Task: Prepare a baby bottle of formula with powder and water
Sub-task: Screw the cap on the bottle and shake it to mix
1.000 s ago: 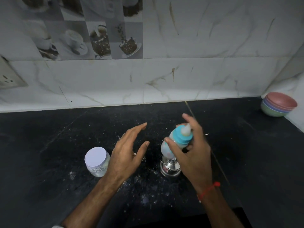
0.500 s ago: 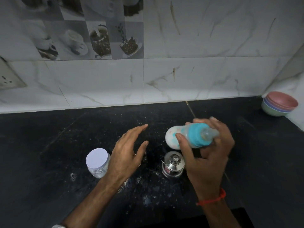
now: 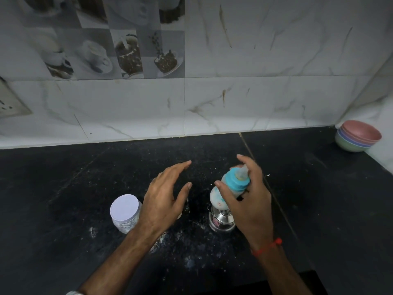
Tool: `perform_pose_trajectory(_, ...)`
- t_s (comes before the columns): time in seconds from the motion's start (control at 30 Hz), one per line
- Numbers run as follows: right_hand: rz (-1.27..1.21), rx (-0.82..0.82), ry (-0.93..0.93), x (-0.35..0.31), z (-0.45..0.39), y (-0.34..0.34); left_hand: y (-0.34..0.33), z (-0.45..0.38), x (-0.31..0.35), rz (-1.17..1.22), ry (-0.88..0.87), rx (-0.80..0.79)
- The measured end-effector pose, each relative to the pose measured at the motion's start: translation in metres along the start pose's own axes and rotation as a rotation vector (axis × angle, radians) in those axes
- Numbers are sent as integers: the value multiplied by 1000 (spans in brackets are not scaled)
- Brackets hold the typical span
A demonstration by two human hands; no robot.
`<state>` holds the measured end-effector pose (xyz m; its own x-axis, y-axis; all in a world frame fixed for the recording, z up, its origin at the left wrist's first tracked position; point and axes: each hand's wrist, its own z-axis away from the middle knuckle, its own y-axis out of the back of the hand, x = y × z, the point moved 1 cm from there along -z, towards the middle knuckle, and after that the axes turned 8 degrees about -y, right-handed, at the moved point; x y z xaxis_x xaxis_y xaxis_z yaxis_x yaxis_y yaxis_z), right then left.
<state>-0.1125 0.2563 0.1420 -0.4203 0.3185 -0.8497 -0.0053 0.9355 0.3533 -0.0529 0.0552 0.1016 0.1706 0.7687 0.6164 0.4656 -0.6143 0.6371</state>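
Baby bottle (image 3: 228, 188) with a teal collar and a pale teat sits in the right hand (image 3: 248, 201), held above the counter and tilted, teat up and away from the person, its white base low and toward the left. The thumb presses one side and the fingers wrap the far side, the forefinger reaching past the teat. The bottle is slightly blurred. A red thread (image 3: 266, 246) circles that wrist.

Directly under the bottle's base stands a small steel container (image 3: 221, 221) on the counter; whether the two touch cannot be told. The left hand (image 3: 163, 201) hovers open, fingers spread and loosely curved, holding nothing. Just beside its wrist, to the left, stands a clear jar (image 3: 125, 212) with a white lid on.

The black stone countertop (image 3: 63, 188) fills the lower half of the head view, with a seam running diagonally past the right hand. White powder is scattered across it, thickest around the jar, the steel container and the near edge. In the far right corner rests a stack of pastel bowls (image 3: 358, 136), pink on top. Behind runs a white marble-patterned tiled wall (image 3: 265, 71), stained with a few brown streaks, with tiles at upper left printed with cups and coffee beans. A switch plate (image 3: 10, 103) shows at the left edge.
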Motion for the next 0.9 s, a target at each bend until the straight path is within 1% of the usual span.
perform_pose_trajectory(0.07, -107, 101, 64, -12, 2, 6, 0, 0, -1, 9, 0, 10)
perform_pose_trajectory(0.1, -170, 169, 132, -20, 5, 9, 0, 0, -2, 17, 8, 13)
perform_pose_trajectory(0.13, -202, 223, 199, -23, 6, 11, 0, 0, -2, 21, 16, 16)
perform_pose_trajectory(0.17, -182, 248, 237, -20, 5, 9, -1, 0, -3, 20, 20, 16)
perform_pose_trajectory(0.2, -133, 221, 210, -16, 3, 6, -1, 0, -3, 15, 20, 14)
perform_pose_trajectory(0.27, -37, 47, 32, -9, -2, -1, -2, -1, 0, 7, 15, 11)
perform_pose_trajectory(0.3, -20, 3, -8, -7, -1, -2, -2, -1, 2, 4, 10, 6)
perform_pose_trajectory(0.33, -32, 19, -6, -9, -1, -1, -2, -1, 3, -1, 6, 4)
perform_pose_trajectory(0.37, -72, 67, 15, -15, -1, 1, -1, -1, 3, -7, 5, 5)
perform_pose_trajectory(0.43, -194, 178, 141, -27, 1, 7, -1, -1, 1, -11, 18, 4)
perform_pose_trajectory(0.47, -223, 212, 222, -26, 1, 8, -2, 0, 0, -16, 28, 4)
perform_pose_trajectory(0.5, -214, 212, 249, -22, 0, 8, -3, 0, -2, -25, 34, 0)
perform_pose_trajectory(0.53, -185, 170, 202, -17, -3, 5, -4, 0, -2, -32, 35, -6)
perform_pose_trajectory(0.6, -121, 17, 12, -6, -7, 0, -7, -5, -1, -37, 32, -15)
perform_pose_trajectory(0.63, -126, 5, -13, -6, -7, 0, -7, -6, 0, -39, 30, -18)
perform_pose_trajectory(0.73, -287, 117, 77, -16, -17, 11, -9, -16, 2, -69, 18, -9)
perform_pose_trajectory(0.77, -301, 128, 109, -18, -24, 15, -10, -19, 2, -75, 19, -10)
perform_pose_trajectory(0.9, -194, 82, 126, -24, -45, 20, -9, -29, 4, -77, 11, 7)
